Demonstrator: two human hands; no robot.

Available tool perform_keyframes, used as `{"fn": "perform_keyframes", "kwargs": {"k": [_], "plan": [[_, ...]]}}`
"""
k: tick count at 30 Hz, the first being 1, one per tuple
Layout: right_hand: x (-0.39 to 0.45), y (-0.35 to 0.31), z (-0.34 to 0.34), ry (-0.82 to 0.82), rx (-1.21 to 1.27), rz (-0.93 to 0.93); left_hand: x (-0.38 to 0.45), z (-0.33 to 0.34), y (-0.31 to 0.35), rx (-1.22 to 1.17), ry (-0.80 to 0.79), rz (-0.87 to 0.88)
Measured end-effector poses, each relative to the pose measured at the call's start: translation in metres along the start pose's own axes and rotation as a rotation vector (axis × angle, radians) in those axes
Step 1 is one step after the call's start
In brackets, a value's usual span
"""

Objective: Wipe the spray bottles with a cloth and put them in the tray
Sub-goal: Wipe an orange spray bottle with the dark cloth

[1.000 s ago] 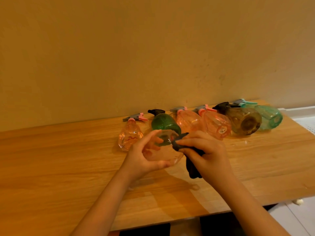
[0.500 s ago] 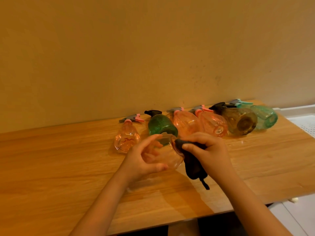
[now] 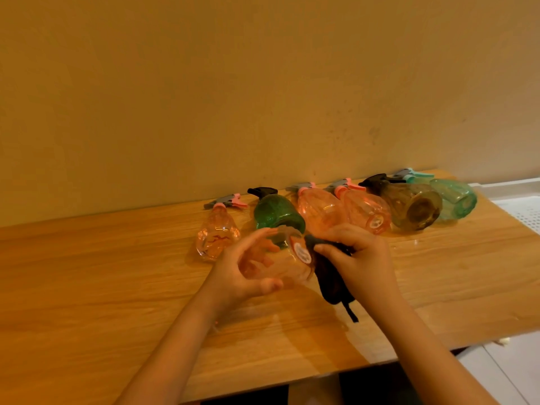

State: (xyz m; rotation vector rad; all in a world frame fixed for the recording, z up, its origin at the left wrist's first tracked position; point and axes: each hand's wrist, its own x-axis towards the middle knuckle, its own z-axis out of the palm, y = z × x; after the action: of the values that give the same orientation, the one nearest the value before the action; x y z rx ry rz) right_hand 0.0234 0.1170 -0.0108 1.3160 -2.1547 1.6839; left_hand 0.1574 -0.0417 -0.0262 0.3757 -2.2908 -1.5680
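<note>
Main risk, by judgement: slick clear-pink spray bottle (image 3: 277,263) slipping out of left hand (image 3: 236,276), since only curled fingers and thumb wrap it while right hand (image 3: 362,264) pushes black cloth (image 3: 330,276) against its base; too hard a rub could twist it loose and knock green bottle (image 3: 277,213) just behind at 12 o'clock. Dangling cloth tail near table (image 3: 87,287) could also snag. Left hand grasping held bottle around body; right hand clenched on bunched cloth, pinching it w/ thumb and fingers. Held bottle above table, centre of view, lying sideways, base w/ round white sticker facing 3 o'clock toward cloth; nozzle end hidden behind left hand. Transparent, thin plastic, looks empty, light. 6 more bottles lie on sides along wall from 11 to 2 o'clock: 3 pink, 1 green, amber bottle (image 3: 415,206), teal bottle (image 3: 453,200). White perforated tray (image 3: 520,209) at 3 o'clock, edge of frame; no bottle seen in visible part, so approx. all of job left.
</note>
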Motion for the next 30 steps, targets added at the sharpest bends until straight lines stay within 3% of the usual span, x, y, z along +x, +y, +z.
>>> {"fn": "perform_keyframes", "kwargs": {"k": [4,8,14,21,25,30], "plan": [[0.006,-0.009,0.007,0.031,0.021,-0.106,0.002,0.005,0.003,0.082,-0.039,0.003],[-0.007,-0.013,0.004,-0.053,0.046,-0.180,0.003,0.000,-0.002,0.077,-0.010,0.022],[-0.006,0.002,0.000,0.008,0.008,-0.031,0.003,0.006,-0.004,0.107,-0.046,0.033],[-0.003,-0.007,0.003,-0.021,0.047,-0.161,0.008,0.003,-0.002,0.055,-0.010,0.032],[-0.014,0.005,-0.004,-0.058,0.039,-0.096,0.006,0.005,-0.005,0.105,-0.038,0.032],[-0.007,0.010,-0.001,0.036,-0.005,-0.057,0.008,0.012,0.001,0.167,-0.097,0.016]]}}
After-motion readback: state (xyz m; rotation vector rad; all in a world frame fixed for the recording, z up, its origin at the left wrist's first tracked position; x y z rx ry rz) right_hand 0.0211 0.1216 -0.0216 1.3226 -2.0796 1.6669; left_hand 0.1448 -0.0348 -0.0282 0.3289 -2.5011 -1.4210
